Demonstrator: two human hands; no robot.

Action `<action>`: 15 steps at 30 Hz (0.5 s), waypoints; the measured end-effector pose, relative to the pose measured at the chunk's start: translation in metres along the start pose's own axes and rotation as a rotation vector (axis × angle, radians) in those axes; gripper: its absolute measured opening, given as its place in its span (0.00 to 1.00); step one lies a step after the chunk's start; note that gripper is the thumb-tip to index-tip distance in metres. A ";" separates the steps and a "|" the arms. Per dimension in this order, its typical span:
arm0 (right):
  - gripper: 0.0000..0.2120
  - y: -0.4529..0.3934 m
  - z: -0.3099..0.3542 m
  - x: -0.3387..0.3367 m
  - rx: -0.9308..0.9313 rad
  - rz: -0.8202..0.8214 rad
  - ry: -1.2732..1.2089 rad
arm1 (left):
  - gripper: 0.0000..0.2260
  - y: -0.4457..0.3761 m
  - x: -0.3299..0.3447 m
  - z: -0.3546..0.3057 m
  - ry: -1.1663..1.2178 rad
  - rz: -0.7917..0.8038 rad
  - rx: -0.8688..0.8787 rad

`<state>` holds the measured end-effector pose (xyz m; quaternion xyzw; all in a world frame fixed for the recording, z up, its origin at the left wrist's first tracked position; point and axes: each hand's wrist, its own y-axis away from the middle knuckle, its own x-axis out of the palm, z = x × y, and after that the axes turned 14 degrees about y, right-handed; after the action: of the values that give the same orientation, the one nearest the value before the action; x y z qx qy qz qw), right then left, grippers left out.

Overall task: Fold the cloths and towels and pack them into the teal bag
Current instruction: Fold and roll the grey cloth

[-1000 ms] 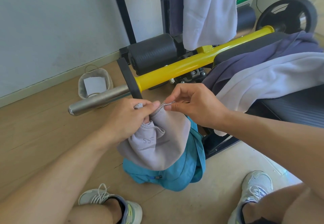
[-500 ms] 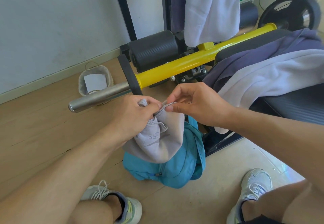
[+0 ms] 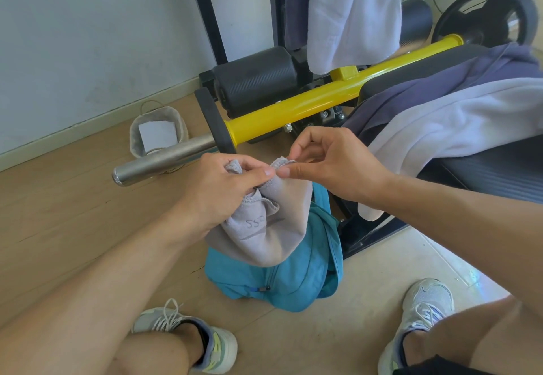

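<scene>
A small grey cloth hangs bunched in the air above the teal bag, which sits on the floor between my feet. My left hand grips one top corner of the cloth in a closed fist. My right hand pinches the other top edge between thumb and forefinger, its fingertips touching those of the left. A white towel and a dark blue cloth lie draped over the black bench at the right. Another white towel and a dark cloth hang from the rack behind.
A yellow bar with a steel end crosses just behind my hands. Black roller pads and a weight plate stand further back. A small grey basket sits by the wall. My two shoes rest on the floor in front.
My hands have come closer together at the cloth's top edge, and the fingertips now touch. The cloth hangs a little more bunched over the bag.
</scene>
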<state>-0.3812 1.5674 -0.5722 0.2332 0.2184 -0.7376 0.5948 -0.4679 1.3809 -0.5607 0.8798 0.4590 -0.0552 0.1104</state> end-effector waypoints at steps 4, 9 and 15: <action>0.17 0.000 -0.001 0.000 -0.009 -0.008 -0.025 | 0.04 -0.001 0.001 -0.002 0.084 -0.040 -0.068; 0.15 -0.001 -0.002 -0.001 -0.048 0.066 -0.038 | 0.04 -0.004 -0.003 0.000 0.120 -0.050 -0.125; 0.07 -0.003 -0.005 -0.007 -0.023 0.145 -0.125 | 0.03 -0.004 -0.007 0.001 0.118 0.032 -0.144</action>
<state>-0.3823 1.5767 -0.5722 0.1952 0.1719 -0.7032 0.6617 -0.4751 1.3777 -0.5609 0.8786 0.4532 0.0316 0.1470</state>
